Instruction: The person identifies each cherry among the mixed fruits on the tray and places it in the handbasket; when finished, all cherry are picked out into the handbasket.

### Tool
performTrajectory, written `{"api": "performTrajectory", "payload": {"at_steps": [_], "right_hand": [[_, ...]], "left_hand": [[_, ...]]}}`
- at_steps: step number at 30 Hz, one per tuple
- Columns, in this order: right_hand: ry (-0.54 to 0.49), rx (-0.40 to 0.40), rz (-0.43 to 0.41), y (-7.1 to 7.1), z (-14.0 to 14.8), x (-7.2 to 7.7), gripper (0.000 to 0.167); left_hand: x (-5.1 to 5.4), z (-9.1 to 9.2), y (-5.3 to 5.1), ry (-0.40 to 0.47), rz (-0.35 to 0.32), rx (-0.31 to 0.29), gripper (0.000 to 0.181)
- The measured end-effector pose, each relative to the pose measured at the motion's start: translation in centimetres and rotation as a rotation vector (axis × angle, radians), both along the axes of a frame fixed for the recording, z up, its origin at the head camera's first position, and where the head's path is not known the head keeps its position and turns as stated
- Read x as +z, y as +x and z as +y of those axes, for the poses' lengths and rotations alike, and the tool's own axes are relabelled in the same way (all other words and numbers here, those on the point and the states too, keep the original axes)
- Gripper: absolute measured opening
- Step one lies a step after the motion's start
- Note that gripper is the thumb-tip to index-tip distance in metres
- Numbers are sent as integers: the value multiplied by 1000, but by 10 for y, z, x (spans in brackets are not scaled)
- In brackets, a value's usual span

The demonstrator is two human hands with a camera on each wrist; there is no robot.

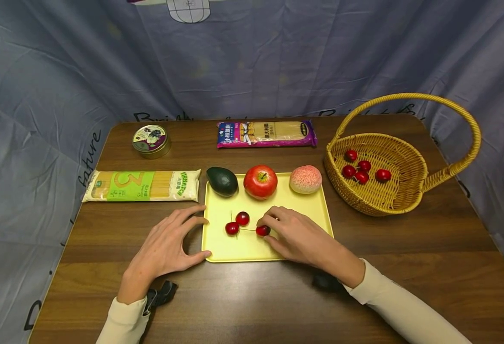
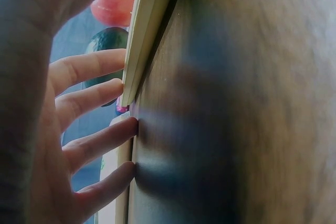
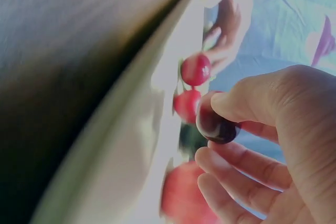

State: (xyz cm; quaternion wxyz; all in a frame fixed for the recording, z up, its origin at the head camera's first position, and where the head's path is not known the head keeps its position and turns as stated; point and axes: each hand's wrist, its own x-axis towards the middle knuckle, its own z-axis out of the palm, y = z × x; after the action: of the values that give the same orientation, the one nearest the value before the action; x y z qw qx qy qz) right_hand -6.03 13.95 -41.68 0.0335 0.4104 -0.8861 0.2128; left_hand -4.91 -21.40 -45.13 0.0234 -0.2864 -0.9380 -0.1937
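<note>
My right hand (image 1: pixel 296 235) pinches a dark red cherry (image 1: pixel 262 231) between thumb and fingers, over the yellow tray (image 1: pixel 221 251). The right wrist view shows that cherry (image 3: pixel 216 121) up close against the thumb. Two more cherries (image 1: pixel 237 223) with thin stems lie on the tray to its left. My left hand (image 1: pixel 166 242) rests at the tray's left edge, thumb and fingers spread and touching the rim. Along the tray's far side sit an avocado (image 1: pixel 222 181), a red apple (image 1: pixel 260 182) and a pink speckled peach (image 1: pixel 305 179).
A wicker basket (image 1: pixel 374 208) with a tall handle holds several cherries (image 1: pixel 361 177) at the right. Behind the tray lies a purple pasta pack (image 1: pixel 266 134). To the left are a green-labelled pasta pack (image 1: pixel 142 186) and a round tin (image 1: pixel 150 141).
</note>
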Motion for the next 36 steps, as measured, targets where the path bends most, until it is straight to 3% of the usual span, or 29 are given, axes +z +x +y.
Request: {"api": "performTrajectory", "payload": {"at_steps": [12, 23, 36], "right_hand": [[-114, -80, 47, -13, 34, 16, 31], [-143, -168, 114, -25, 62, 27, 42], [-178, -295, 164, -32, 97, 36, 42]], "left_hand": [[-2, -1, -1, 1, 10, -6, 68], [-1, -1, -1, -5, -2, 1, 68], [-3, -1, -1, 4, 30, -8, 68]]}}
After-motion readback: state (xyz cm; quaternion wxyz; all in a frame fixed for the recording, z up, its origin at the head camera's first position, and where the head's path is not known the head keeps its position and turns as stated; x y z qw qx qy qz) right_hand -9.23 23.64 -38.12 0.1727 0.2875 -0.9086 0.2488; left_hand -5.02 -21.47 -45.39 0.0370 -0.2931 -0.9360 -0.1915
